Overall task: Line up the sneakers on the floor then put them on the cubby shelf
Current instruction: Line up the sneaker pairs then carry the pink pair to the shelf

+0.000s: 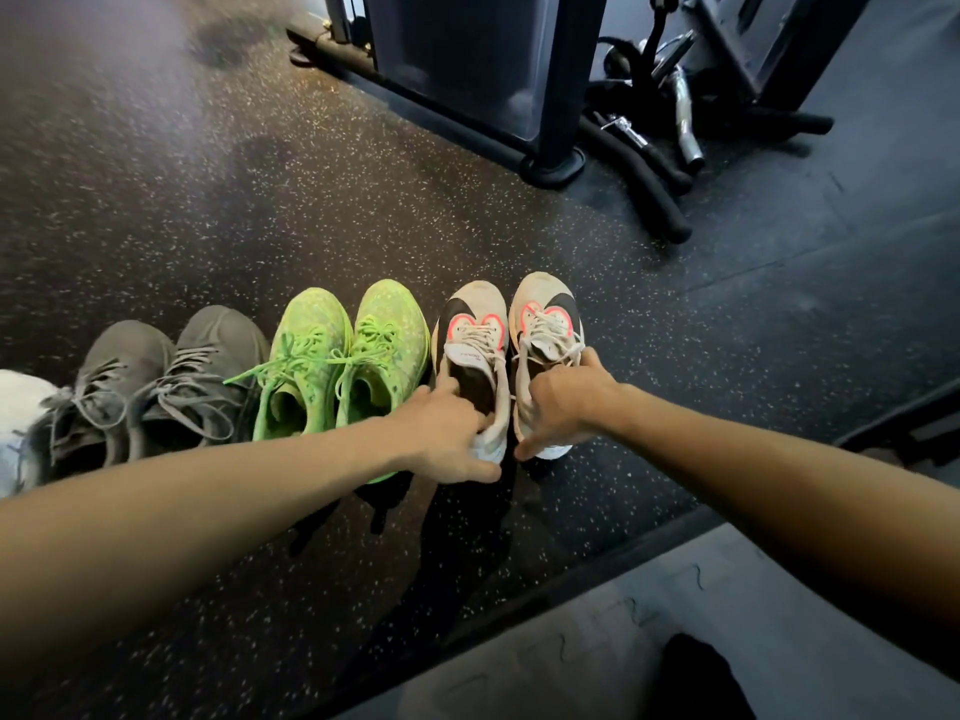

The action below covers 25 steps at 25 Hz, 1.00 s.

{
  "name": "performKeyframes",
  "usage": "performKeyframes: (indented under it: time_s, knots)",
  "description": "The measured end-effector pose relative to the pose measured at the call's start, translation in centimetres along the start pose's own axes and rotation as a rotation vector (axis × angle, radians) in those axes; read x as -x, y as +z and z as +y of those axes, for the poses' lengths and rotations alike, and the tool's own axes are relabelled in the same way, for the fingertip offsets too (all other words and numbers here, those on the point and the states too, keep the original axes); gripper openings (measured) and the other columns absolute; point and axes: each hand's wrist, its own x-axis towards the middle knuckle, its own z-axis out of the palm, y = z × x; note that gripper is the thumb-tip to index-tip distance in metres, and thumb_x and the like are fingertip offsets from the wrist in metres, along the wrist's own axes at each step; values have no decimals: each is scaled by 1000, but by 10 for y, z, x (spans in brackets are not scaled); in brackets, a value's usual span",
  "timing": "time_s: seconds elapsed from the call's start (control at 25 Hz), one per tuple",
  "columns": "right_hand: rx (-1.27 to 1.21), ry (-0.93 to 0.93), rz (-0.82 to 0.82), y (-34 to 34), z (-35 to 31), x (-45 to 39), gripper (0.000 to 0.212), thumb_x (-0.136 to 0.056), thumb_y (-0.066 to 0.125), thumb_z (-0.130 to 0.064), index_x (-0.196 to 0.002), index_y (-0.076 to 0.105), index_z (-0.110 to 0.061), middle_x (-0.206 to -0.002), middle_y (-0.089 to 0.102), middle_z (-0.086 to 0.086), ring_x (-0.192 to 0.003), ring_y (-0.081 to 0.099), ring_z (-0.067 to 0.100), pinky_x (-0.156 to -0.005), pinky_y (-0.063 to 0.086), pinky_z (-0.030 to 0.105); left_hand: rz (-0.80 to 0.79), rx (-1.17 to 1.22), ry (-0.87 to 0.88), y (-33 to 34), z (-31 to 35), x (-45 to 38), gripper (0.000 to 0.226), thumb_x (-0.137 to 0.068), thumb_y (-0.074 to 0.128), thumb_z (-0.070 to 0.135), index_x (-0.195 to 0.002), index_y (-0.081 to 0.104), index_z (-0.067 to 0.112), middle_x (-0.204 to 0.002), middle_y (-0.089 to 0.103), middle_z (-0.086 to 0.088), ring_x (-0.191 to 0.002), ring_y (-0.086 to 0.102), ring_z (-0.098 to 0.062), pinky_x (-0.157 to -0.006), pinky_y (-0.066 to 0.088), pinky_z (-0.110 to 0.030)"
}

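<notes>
Speckled gym floor [363, 200]: left hand [447, 433] and right hand [566, 402] each grip a white sneaker [475, 324] heel, line-up nearly done, shelving next I guess.

So the count: three full pairs of sneakers in a row on the floor, six shoes total. From the left that's two grey sneakers [150, 387], two neon green sneakers [343, 350], and two white sneakers with black and pink trim [511, 335]. There's also one pale shoe-like thing [15, 428] cut off at the far left edge, can't tell what exactly.
</notes>
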Motion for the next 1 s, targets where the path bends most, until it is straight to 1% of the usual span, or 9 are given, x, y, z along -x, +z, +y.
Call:
performKeyframes:
  time_s: [0.08, 0.16, 0.28, 0.4, 0.52, 0.6, 0.76, 0.88, 1.0]
  knots:
    - [9, 9, 18, 6, -5, -3, 52, -75, 67, -62, -98, 55, -17, -90, 53, -2, -89, 44, 20, -102, 25, 47, 13, 23, -1, 9, 3, -3, 44, -84, 54, 64, -86, 50, 20, -95, 58, -3, -104, 43, -24, -76, 31, -36]
    - [-58, 28, 61, 14, -6, -5, 46, -75, 71, -54, -97, 55, -17, -91, 56, 0, -91, 52, 23, -96, 31, 44, 28, 164, -26, 15, 5, -9, 41, -83, 62, 59, -78, 47, 21, -86, 54, -1, -96, 51, -25, -71, 35, -33]
    - [-221, 72, 114, 24, -6, -10, 31, -84, 66, -34, -103, 58, -11, -105, 63, 9, -100, 61, 30, -80, 43, 38, 92, 214, -56, 23, 5, -18, 34, -82, 68, 41, -73, 45, 17, -77, 51, -2, -84, 58, -27, -61, 39, -31]
    - [-305, 74, 125, 22, -1, -12, 15, -87, 59, -27, -88, 54, -13, -94, 58, 9, -94, 63, 31, -72, 48, 36, 121, 237, -59, 16, 3, -21, 27, -83, 67, 28, -73, 45, 16, -73, 50, -1, -73, 50, -24, -60, 36, -30]
    - [-406, 76, 59, -1, 6, 0, 15, -83, 64, -21, -89, 59, -8, -90, 58, 9, -83, 58, 26, -72, 54, 36, 77, 336, -78, -13, 0, -12, 30, -79, 70, 25, -68, 43, 15, -65, 46, 0, -68, 47, -23, -56, 31, -30]
    - [-401, 82, 4, -22, 4, 21, 25, -81, 67, -19, -98, 62, -3, -93, 62, 11, -81, 58, 25, -65, 48, 31, 15, 376, -99, -32, 5, 3, 38, -76, 72, 25, -62, 38, 14, -59, 40, 0, -64, 45, -25, -53, 27, -32]
    - [-492, 74, -115, -75, -1, 83, 31, -79, 71, -19, -103, 64, -1, -104, 65, 15, -94, 62, 30, -71, 48, 32, -141, 421, -126, -84, 28, 62, 32, -76, 74, 26, -68, 47, 12, -68, 52, -7, -72, 52, -30, -60, 32, -32]
    - [-514, 61, -197, -127, -10, 144, 30, -79, 73, -22, -101, 63, -4, -97, 58, 12, -90, 55, 26, -73, 45, 31, -205, 444, -161, -140, 46, 121, 29, -77, 75, 29, -76, 51, 14, -79, 57, -10, -86, 60, -33, -63, 34, -31]
    - [-616, 78, -252, -187, -21, 212, 24, -77, 74, -18, -93, 61, -6, -93, 51, 8, -91, 52, 25, -75, 42, 31, -240, 540, -218, -209, 61, 186, 30, -74, 76, 26, -69, 47, 18, -76, 53, -7, -88, 61, -34, -64, 36, -31]
